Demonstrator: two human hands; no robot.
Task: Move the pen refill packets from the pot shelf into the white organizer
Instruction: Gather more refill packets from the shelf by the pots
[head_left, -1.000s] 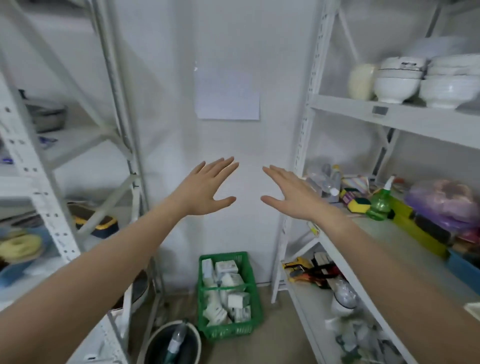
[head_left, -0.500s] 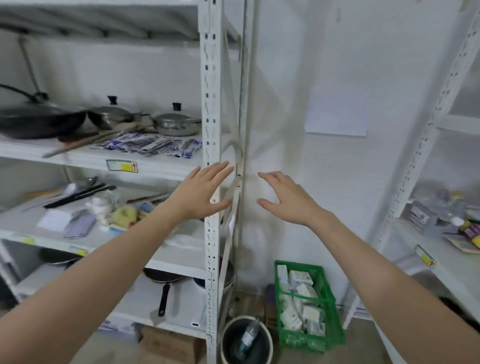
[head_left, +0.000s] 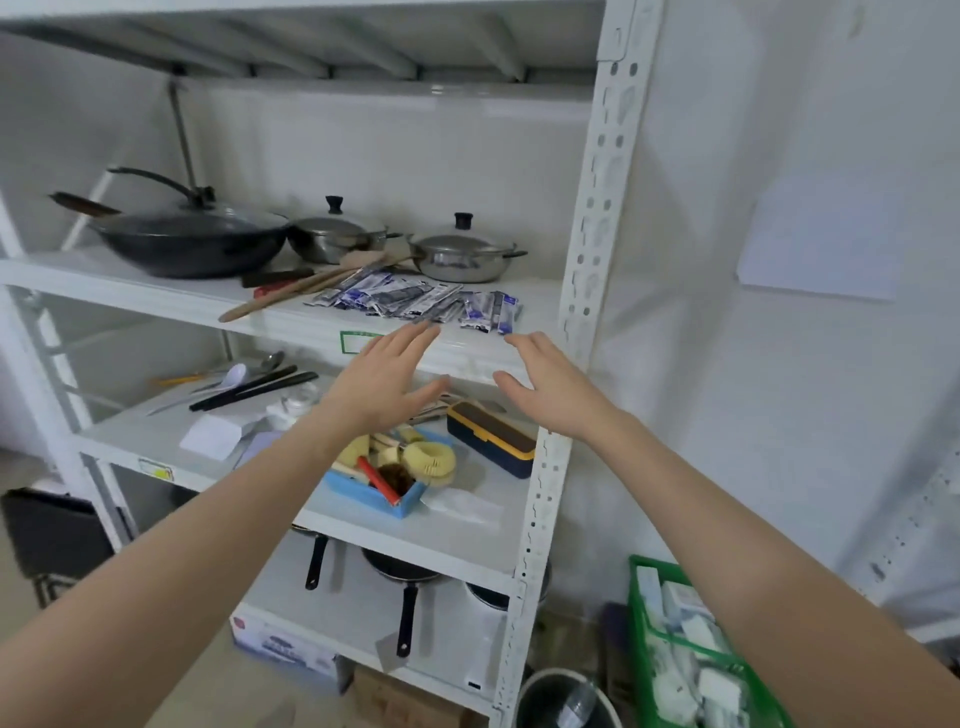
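Both hands are reaching out in front of the pot shelf (head_left: 156, 291), neither holding anything. Left hand (head_left: 382, 387) is spreading flat, fingers straight, fingertips at the shelf's front lip just below the pen refill packets (head_left: 415, 299). Right hand (head_left: 553, 387) is hanging loosely open, fingers slightly bent, just beside the rack's right upright (head_left: 597, 208). Packets are lying in a loose spread near the shelf's front edge, in front of 2 lidded steel pots (head_left: 457, 252), right of a wok (head_left: 192, 241) and wooden utensils (head_left: 306, 286). White organizer is not visible.
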